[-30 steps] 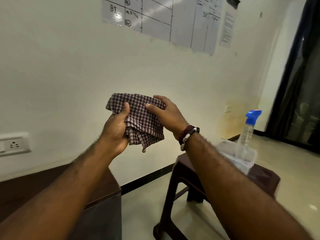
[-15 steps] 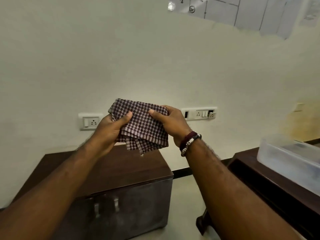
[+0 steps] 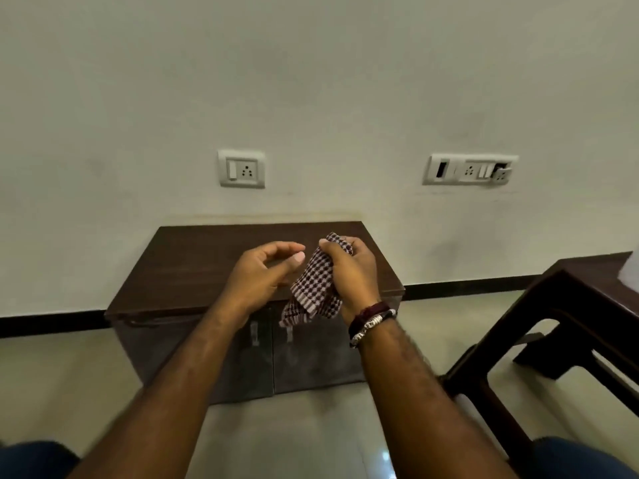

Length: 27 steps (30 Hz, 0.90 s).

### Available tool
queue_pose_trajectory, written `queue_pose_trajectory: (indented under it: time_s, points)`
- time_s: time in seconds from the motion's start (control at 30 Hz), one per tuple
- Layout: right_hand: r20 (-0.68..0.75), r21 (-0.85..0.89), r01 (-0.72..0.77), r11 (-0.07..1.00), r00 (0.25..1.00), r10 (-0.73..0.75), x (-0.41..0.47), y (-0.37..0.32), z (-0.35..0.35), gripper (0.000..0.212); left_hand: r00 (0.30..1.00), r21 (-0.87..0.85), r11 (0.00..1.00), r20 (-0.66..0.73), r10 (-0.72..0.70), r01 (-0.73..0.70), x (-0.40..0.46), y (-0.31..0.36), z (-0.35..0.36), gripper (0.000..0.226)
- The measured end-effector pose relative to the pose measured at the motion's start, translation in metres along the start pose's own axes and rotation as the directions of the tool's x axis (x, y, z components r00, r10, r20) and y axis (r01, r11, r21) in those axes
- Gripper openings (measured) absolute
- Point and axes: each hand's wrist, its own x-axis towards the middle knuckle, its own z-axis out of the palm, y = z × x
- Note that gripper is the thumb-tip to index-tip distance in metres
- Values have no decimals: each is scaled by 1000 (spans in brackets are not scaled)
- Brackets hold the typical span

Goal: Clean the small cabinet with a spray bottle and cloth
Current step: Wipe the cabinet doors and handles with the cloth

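Right hand (image 3: pixel 352 271) gripping bunched checked cloth (image 3: pixel 311 292) above the cabinet (image 3: pixel 193 267); left hand (image 3: pixel 264 274) beside it, fingers loosely curled, holding nothing.

Place: I read this as a plain office or home room, indoors.
Wall (image 3: pixel 311 81): painted, bare, with black skirting (image 3: pixel 52 321).
Sockets: a switch plate (image 3: pixel 242 168) and a longer one (image 3: pixel 470 169) above my low cabinet (image 3: pixel 214 257).
Floor (image 3: pixel 62 375): glossy pale tiles.
Right: dark stool (image 3: pixel 553 333).
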Motion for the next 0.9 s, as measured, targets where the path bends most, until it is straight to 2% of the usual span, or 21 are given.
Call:
queue_pose_trajectory:
  time_s: [0.13,0.2,0.33,0.4,0.5,0.57,0.67,0.83,0.9]
  points:
    - [-192,-56,-8,998,981,-3,-13,44,3,9,977,-26,998,206,-49,56,-17,-23,8,26]
    - [-278,-82,-25,996,960,1,-23,68,6,11,951,-22,992,288,-114,126,-26,-44,9,41]
    - [-332,-97,-123,988,940,84,-34,113,8,19,888,-38,953,378,-264,299,-39,-93,8,64]
    - [-308,-135,-81,988,951,36,-37,134,5,26,894,-27,940,322,-313,339,-40,-114,12,53]
    - [-209,-274,28,961,974,-88,-38,164,0,28,916,5,919,90,-392,393,-36,-137,20,17]
    - [-142,-383,101,918,976,-167,-34,182,-4,20,900,15,900,3,-435,435,-34,-151,23,19]
    - [-94,-431,178,885,966,-241,-25,202,-5,9,912,41,911,0,-411,411,-27,-164,26,25]
    - [-62,-507,237,829,949,-310,-11,225,-2,24,911,-42,910,18,-411,412,-11,-180,38,12]
    - [-24,-563,264,783,942,-334,-3,233,0,27,910,-23,912,-55,-411,410,-7,-190,42,14]
